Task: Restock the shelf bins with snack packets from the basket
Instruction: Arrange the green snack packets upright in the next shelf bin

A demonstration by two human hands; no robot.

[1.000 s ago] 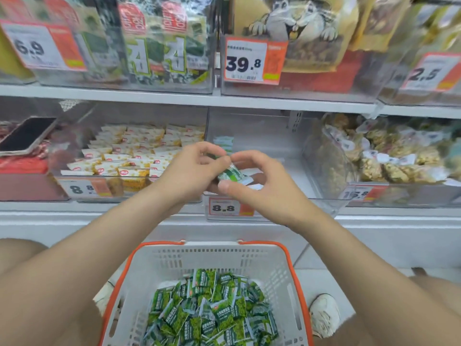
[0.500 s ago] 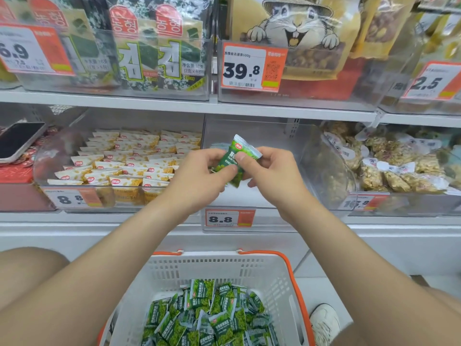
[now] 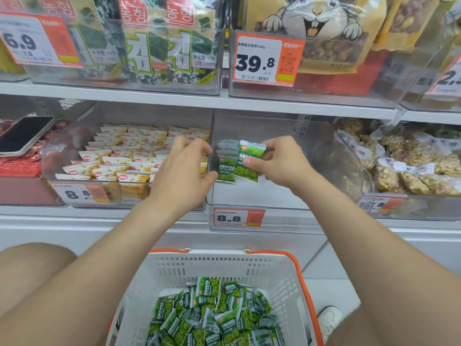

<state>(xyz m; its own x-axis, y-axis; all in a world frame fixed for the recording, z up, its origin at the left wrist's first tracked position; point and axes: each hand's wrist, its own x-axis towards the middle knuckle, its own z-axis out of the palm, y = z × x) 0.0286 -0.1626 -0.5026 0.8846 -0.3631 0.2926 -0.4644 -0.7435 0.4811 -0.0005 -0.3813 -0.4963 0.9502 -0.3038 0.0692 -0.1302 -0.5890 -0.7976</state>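
One packet now in bin, right hand pinching

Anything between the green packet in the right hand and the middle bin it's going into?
Nothing visible. The right hand holds the green packet over the middle bin, beside the row of green packets that the left hand holds at the bin's left wall. The floor beneath looks bare.

The left hand and right hand are bare, with short, plain nails. Both forearms and knees are uncovered. A white shoe covers the right foot.
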